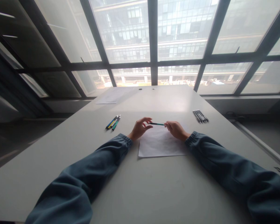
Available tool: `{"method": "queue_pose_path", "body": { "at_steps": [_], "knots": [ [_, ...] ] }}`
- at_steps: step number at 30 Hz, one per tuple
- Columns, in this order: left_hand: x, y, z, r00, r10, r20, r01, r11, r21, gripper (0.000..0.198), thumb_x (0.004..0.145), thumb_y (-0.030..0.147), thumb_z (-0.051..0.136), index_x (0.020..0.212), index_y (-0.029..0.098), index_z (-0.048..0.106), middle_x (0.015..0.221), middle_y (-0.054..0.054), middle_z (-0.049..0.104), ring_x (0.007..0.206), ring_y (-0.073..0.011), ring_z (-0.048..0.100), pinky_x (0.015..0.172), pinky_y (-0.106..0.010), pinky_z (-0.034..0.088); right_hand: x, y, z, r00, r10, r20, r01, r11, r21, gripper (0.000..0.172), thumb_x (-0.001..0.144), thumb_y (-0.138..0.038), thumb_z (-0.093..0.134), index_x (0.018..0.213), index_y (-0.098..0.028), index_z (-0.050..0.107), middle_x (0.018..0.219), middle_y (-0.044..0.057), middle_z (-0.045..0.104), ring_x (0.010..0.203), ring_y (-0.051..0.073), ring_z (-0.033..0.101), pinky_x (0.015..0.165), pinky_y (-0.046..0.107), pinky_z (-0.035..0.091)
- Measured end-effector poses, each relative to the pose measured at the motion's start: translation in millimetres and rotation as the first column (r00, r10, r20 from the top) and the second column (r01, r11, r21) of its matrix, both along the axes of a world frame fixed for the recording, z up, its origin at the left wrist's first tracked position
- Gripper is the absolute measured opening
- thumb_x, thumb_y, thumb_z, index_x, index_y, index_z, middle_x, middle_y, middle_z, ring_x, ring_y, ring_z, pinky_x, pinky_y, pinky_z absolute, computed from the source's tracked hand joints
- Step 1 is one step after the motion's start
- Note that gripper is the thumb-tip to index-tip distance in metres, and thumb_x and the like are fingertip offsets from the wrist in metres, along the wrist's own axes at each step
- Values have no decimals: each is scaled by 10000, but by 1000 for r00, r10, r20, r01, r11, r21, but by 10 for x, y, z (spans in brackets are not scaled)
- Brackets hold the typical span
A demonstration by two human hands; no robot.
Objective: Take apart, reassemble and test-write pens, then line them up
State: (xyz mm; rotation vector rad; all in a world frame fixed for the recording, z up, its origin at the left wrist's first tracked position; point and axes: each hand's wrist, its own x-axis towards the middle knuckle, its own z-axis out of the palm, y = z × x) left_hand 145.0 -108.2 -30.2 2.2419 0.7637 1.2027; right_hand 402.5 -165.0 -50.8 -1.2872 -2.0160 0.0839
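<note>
A teal and black pen point(157, 123) is held level above a sheet of white paper point(162, 144). My right hand point(176, 129) pinches its right end between thumb and fingers. Around the pen's dark left end, my left hand point(141, 127) has its thumb and fingers apart, with a gap on either side of the pen. The paper lies on the white table point(140, 186), partly covered by my right hand and sleeve.
Several coloured pens point(113, 123) lie in a loose group to the left. On the right, several grey and black pens point(200, 116) lie side by side. Farther off, papers point(108, 96) rest near the table's far left edge, and windows point(128, 31) stand beyond.
</note>
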Motion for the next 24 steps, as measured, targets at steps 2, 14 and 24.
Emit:
{"method": "queue_pose_path", "body": {
  "at_steps": [2, 14, 24],
  "knots": [
    [2, -5, 6, 1000, 23, -7, -23, 1000, -20, 422, 845, 509, 712, 1111, 189, 651, 974, -69, 741, 861, -177, 685, 647, -244, 529, -1, -4, 5, 1000, 0, 3, 0, 1000, 0, 439, 1043, -397, 387, 791, -187, 680, 663, 34, 660, 592, 163, 569, 639, 260, 377],
    [-35, 2, -16, 985, 133, -112, -143, 986, -86, 640, 969, 616, 416, 525, 167, 519, 489, 20, 490, 498, -113, 475, 567, -261, 347, 2, 1, -4, 1000, 1, 11, -2, 1000, 6, 443, 1047, -400, 383, 800, -188, 684, 690, 40, 678, 618, 168, 585, 657, 260, 386],
    [-23, 3, 1, 992, 110, -62, -113, 992, -47, 500, 954, 522, 524, 632, 161, 651, 619, -20, 663, 611, -145, 604, 659, -258, 451, 5, -9, 10, 1000, -4, 10, 4, 1000, 1, 443, 1045, -396, 381, 801, -186, 685, 676, 39, 672, 609, 169, 582, 648, 264, 386]
  ]
}}
